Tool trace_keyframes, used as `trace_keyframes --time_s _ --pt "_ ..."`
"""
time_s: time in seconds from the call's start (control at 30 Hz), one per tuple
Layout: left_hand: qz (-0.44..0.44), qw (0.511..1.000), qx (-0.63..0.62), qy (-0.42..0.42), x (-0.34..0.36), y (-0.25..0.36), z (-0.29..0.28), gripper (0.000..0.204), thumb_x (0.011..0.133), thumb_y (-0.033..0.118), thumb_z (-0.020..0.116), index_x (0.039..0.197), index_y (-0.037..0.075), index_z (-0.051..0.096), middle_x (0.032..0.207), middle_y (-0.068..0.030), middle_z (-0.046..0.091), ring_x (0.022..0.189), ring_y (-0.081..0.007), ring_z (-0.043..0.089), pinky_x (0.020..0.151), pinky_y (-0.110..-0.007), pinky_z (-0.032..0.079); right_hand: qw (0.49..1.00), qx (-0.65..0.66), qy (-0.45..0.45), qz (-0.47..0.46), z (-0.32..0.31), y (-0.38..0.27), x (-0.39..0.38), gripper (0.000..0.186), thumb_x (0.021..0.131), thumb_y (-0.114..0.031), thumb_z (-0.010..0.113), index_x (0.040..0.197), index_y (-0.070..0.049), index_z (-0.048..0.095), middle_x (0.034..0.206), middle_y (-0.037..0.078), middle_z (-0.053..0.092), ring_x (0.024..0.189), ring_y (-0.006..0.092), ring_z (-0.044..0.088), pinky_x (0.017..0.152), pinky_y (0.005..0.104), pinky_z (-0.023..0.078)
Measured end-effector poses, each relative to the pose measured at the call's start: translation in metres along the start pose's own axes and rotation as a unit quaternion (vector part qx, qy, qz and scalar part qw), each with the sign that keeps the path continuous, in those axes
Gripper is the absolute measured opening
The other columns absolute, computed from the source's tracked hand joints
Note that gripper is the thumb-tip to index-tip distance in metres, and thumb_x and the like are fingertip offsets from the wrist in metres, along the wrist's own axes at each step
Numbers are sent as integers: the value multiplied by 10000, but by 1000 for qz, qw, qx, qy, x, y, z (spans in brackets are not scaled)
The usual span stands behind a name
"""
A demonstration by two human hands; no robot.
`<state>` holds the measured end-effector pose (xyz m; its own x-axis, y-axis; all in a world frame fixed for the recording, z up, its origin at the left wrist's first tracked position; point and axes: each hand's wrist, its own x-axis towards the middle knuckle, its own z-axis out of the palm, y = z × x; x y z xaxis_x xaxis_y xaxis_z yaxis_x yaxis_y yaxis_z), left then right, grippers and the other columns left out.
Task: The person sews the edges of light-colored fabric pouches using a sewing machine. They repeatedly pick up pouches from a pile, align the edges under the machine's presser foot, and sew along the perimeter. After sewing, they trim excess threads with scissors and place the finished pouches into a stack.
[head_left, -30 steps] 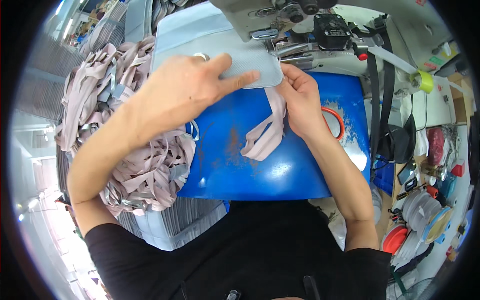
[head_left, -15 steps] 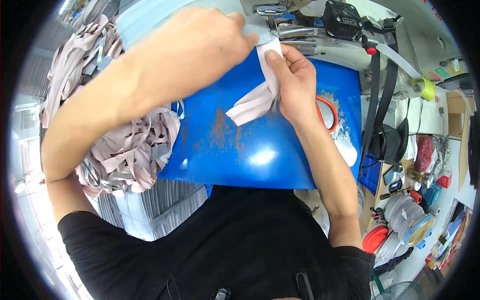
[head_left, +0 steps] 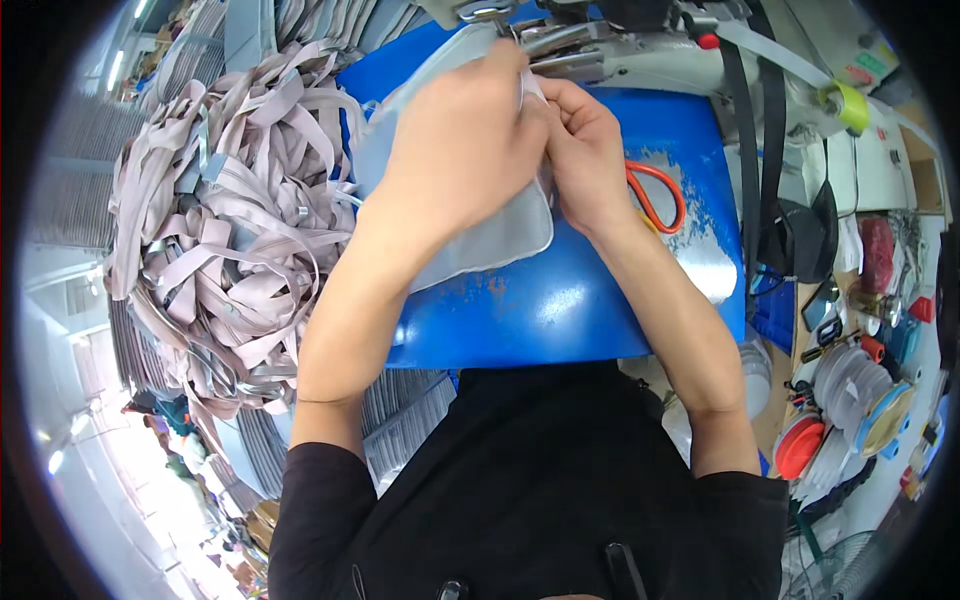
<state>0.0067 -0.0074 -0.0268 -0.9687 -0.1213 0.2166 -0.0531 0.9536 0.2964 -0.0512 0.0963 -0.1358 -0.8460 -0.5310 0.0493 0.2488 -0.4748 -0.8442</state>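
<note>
A pale grey fabric piece with a stitched edge and rounded corner hangs over the blue work surface. Across its upper part lies my left hand, blurred, its fingers curled in on the cloth near the sewing machine's metal foot. Just to the right my right hand pinches the fabric's edge, thumb against bent fingers. The two hands touch or nearly touch. What lies between their fingertips is mostly hidden.
A big tangled heap of pinkish-grey straps sits at left, with stacked grey fabric below it. Orange-handled scissors lie right of my right hand on the worn blue surface. Thread spools stand far right.
The fabric piece has swung down toward me, and the pink strip end that dangled from my right hand is hidden now. My left hand has come in beside the right one.
</note>
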Motion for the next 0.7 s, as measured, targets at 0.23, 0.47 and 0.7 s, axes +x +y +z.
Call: trace_keyframes --time_s 0.23,0.47,0.7 --pt "163 981 104 -7 -101 -29 6 1014 626 282 928 1532 154 490 1484 -203 460 1309 -413 514 1078 -510 449 995 91 -45 9 1 -22 -40 338 1050 -127 613 1351 24 629 992 37 727 895 67 642 750 215 508" --pt "220 954 194 -59 -103 -17 -47 810 750 23 732 1519 200 549 814 -48 448 635 -206 550 555 -353 506 994 -42 -71 67 -16 -32 -84 345 1048 -118 607 1356 39 614 1120 72 737 997 95 668 855 242 536" --pt "251 930 242 -116 -81 -5 -72 762 806 -3 680 1519 229 546 811 -61 438 645 -210 566 547 -348 515 995 -30 -52 82 -3 -47 -96 318 1051 -127 605 1325 32 635 1031 50 736 876 54 643 748 222 515"
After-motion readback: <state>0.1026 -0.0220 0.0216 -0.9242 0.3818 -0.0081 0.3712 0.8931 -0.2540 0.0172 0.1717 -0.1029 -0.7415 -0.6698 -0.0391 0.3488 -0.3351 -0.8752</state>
